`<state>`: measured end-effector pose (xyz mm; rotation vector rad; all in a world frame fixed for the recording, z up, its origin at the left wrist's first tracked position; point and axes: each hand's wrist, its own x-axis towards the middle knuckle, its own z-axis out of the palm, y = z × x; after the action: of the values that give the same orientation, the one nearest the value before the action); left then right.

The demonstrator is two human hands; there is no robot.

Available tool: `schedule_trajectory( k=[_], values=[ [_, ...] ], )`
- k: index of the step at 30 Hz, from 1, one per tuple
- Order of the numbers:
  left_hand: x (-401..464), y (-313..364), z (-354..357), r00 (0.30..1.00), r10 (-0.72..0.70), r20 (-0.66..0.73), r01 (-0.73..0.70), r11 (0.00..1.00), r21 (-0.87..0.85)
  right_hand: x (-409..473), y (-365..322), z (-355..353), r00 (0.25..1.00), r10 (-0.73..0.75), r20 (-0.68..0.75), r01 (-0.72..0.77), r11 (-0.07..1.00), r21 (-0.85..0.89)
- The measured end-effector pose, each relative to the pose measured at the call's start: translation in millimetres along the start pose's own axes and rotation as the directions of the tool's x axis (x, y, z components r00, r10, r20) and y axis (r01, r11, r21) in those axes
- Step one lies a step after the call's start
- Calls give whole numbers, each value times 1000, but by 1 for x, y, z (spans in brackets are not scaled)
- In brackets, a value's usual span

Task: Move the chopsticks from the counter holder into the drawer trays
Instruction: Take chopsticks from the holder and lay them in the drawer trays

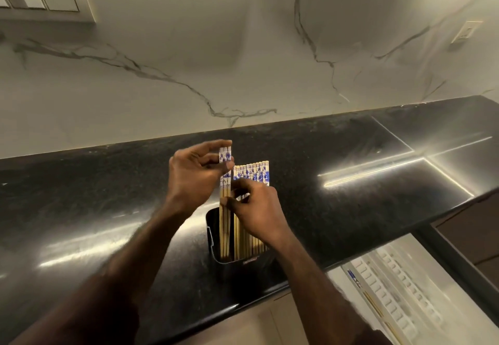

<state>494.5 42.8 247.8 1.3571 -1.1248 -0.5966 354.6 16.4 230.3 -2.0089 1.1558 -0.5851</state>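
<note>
The left hand (198, 173) pinched three chopsticks (225, 196), long axis 12-to-6 (tips inside the holder (213, 232)); the right hand (253, 208) gripped the remaining bundle (252, 173) at 3 o'clock.

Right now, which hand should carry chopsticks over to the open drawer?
Probably the left hand: it already pinches a few raised chopsticks above the holder. The right hand sits nearer the drawer tray, but only fingers the chopsticks left in the holder.

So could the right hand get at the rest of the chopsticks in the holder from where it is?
Probably yes. The right hand already rests against the standing chopsticks in the holder, and nothing lies between them.
</note>
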Motion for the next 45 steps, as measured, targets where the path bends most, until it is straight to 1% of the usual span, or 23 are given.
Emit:
schedule_trajectory(
  k=[2, 5, 9, 12, 15, 18, 21, 25, 30, 34, 38, 41, 45],
  values=[
    [7, 26, -4, 998, 65, 25, -65, 998, 7, -1, -7, -7, 1000, -10, 9, 9, 998, 66],
    [13, 68, -1, 983, 168, 69, -170, 985, 22, -9, -11, -24, 999, -34, -39, 40, 985, 166],
    [6, 110, 16, 976, 198, 88, -190, 977, -93, -32, -8, -59, 996, -65, -58, 78, 961, 264],
    [-7, 127, 40, 977, 181, 114, -160, 972, -171, -59, 2, -94, 997, -69, -36, 77, 953, 292],
    [-24, 138, 73, 978, 167, 123, -138, 967, -214, -93, 23, -126, 998, -52, -23, 57, 963, 265],
    [-49, 147, 115, 981, 137, 140, -100, 964, -246, -134, 51, -156, 999, 16, -36, -7, 972, 235],
    [-78, 155, 166, 986, 93, 142, -48, 955, -293, -183, 82, -189, 992, 106, -60, -88, 964, 252],
    [-121, 165, 234, 991, 24, 129, 20, 943, -334, -249, 127, -233, 980, 185, -67, -163, 953, 257],
    [-165, 178, 312, 990, -40, 136, 86, 935, -344, -313, 184, -283, 959, 278, -53, -247, 914, 322],
    [-183, 170, 357, 985, -124, 117, 154, 938, -309, -335, 220, -305, 938, 348, 7, -325, 868, 376],
    [-185, 146, 391, 976, -196, 98, 216, 938, -270, -336, 253, -312, 906, 416, 81, -412, 818, 401],
    [-178, 117, 411, 968, -230, 97, 247, 939, -239, -325, 277, -310, 873, 477, 100, -473, 778, 414],
    [-162, 65, 435, 952, -277, 131, 296, 942, -158, -304, 311, -302, 804, 585, 107, -577, 723, 380]
  ],
)
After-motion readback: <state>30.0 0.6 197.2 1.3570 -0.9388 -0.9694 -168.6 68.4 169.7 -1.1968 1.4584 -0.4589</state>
